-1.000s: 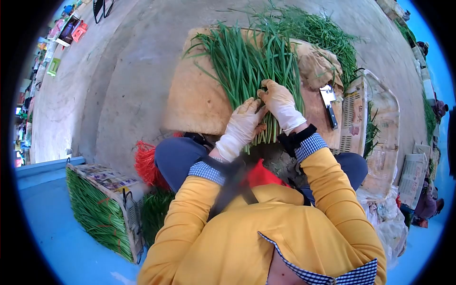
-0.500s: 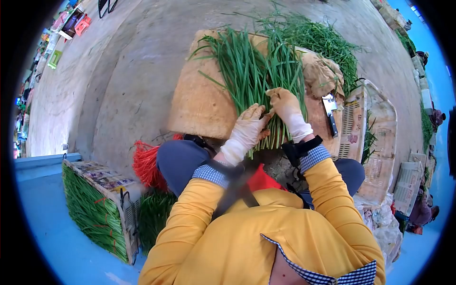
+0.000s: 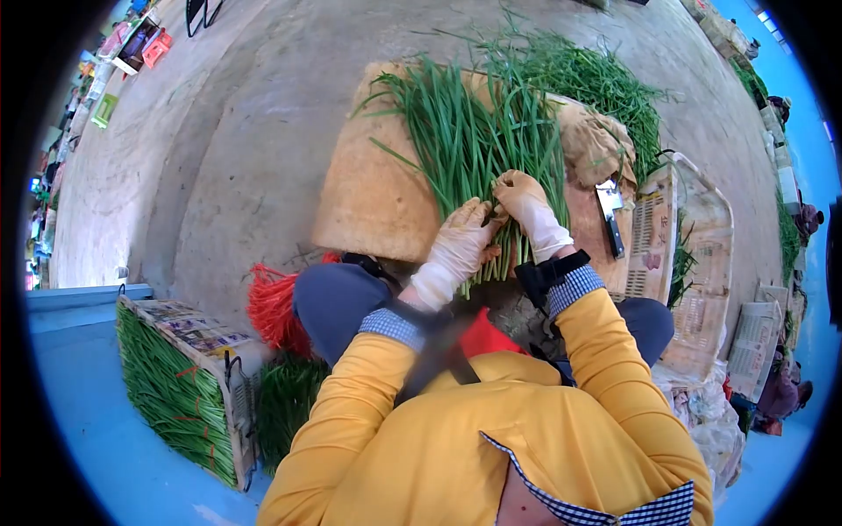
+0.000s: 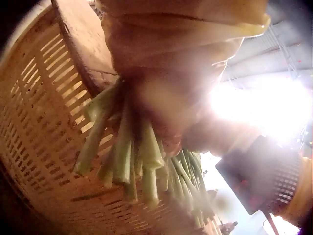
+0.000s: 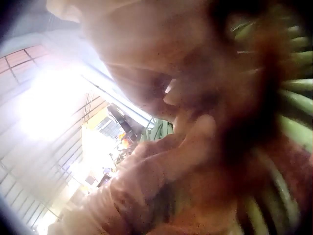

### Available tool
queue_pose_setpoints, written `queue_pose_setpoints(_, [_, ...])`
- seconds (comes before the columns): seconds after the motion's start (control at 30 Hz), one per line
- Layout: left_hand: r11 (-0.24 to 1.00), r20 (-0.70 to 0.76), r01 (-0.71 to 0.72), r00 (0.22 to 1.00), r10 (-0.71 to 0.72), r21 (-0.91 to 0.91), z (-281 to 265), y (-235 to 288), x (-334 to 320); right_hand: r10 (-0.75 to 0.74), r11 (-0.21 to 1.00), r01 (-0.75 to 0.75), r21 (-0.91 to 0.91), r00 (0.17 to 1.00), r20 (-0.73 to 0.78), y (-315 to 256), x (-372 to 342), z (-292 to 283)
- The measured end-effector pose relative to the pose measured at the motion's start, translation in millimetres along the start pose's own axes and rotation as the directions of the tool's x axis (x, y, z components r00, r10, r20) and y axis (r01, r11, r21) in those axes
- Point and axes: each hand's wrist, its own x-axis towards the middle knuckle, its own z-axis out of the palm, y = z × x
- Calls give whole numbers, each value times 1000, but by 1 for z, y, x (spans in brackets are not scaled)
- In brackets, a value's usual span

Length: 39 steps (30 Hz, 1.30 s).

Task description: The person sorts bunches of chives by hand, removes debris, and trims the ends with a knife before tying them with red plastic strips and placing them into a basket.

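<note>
A wide bunch of chives (image 3: 447, 131) lies across a worn wooden board (image 3: 373, 206), leaves pointing away and pale stem ends toward the body. Both hands wear whitish gloves stained at the fingers. My left hand (image 3: 456, 250) grips stems low on the bunch; in the left wrist view several cut stem ends (image 4: 124, 156) stick out beneath the glove. My right hand (image 3: 526, 206) has its fingers curled and pinches stems beside the left fingertips. In the right wrist view both gloves are close together, and the pinched spot is dark and blurred.
A cleaver (image 3: 608, 206) and a crumpled brown cloth (image 3: 596, 153) lie on the board's right side. Loose greens (image 3: 605, 83) are heaped behind. A plastic crate (image 3: 702, 228) stands at the right. Red strings (image 3: 274, 302) and a crate of bundled greens (image 3: 180, 386) are at the left.
The right hand has drawn slightly toward the body, its fingers more curled beside the left hand. The left hand keeps its grip. The head view has shifted a little.
</note>
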Motion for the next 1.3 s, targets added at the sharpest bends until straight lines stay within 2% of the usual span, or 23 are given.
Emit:
queue_pose_setpoints(0.17, [999,16,22,1000,-22,29,1,0,0,-4,924,-45,379,992,129,7,3,2])
queue_pose_setpoints(0.27, [999,33,35,999,-35,13,2,1,0,22,896,-68,440,994,108,7,1,5])
queue_pose_setpoints(0.33, [999,39,33,999,-34,41,3,1,0,22,908,-54,416,996,82,12,4,13])
queue_pose_setpoints(0.43, [998,58,18,998,-22,63,1,0,0,-149,982,163,96,979,-141,9,-3,25])
queue_pose_setpoints(0.53, [997,45,7,999,-11,82,1,0,-1,-179,971,198,134,974,-140,3,-7,24])
queue_pose_setpoints(0.6, [996,33,-6,999,3,92,1,2,-1,-90,957,87,276,996,-4,-2,-12,14])
queue_pose_setpoints(0.63, [995,-8,-28,1000,29,98,2,1,-1,-392,894,412,175,909,-140,-1,-10,6])
queue_pose_setpoints(0.67, [993,-47,-48,997,53,104,2,0,-1,-656,733,680,32,718,-232,1,-8,-5])
queue_pose_setpoints(0.73, [992,-207,-49,976,72,114,-39,17,8,-300,924,380,34,779,-550,-35,-13,-94])
queue_pose_setpoints(0.8, [989,-354,146,925,-135,6,-57,16,10,-529,783,129,-608,653,-542,-3,-1,-144])
queue_pose_setpoints(0.83, [972,-469,227,853,-228,-60,-54,0,8,-507,770,154,-619,736,-448,-13,-19,-150])
queue_pose_setpoints(0.87, [943,-563,301,759,-327,-142,-47,-13,3,-473,759,178,-627,812,-342,-21,-46,-150])
queue_pose_setpoints(0.9, [765,-389,431,677,-625,-479,-54,-6,4,-495,642,206,-739,847,-193,-17,-59,-148])
queue_pose_setpoints(0.93, [458,-118,522,558,-821,-719,-62,1,4,-582,739,341,-581,758,-295,7,-63,-136])
queue_pose_setpoints(0.97, [255,85,514,549,-832,-819,-50,-16,2,-474,712,274,-646,867,-155,28,-58,-129])
queue_pose_setpoints(1.0, [266,82,517,556,-827,-813,-31,-26,2,-336,669,220,-710,942,-24,49,-49,-121])
queue_pose_setpoints(1.03, [424,-54,475,615,-786,-771,-11,-33,5,-336,678,217,-702,941,-34,74,-31,-103])
queue_pose_setpoints(1.07, [568,-180,425,667,-723,-705,2,-32,8,-369,876,348,-334,930,0,102,-12,-82])
queue_pose_setpoints(1.1, [621,-164,490,689,-706,-612,-9,-9,20,-413,907,410,98,911,17,116,-4,-69])
queue_pose_setpoints(1.13, [700,-174,560,712,-680,-443,0,-7,26,-430,899,426,-97,902,-23,84,-31,-65])
queue_pose_setpoints(1.2, [735,-106,553,766,-634,-393,17,-6,37,-467,880,460,-117,884,-37,87,-23,-32])
queue_pose_setpoints(1.27, [593,101,576,760,-642,-563,6,12,46,-350,900,351,-259,935,51,70,-33,-22])
queue_pose_setpoints(1.3, [661,-6,523,782,-623,-538,7,13,44,-358,899,346,-269,934,5,78,-27,-20])
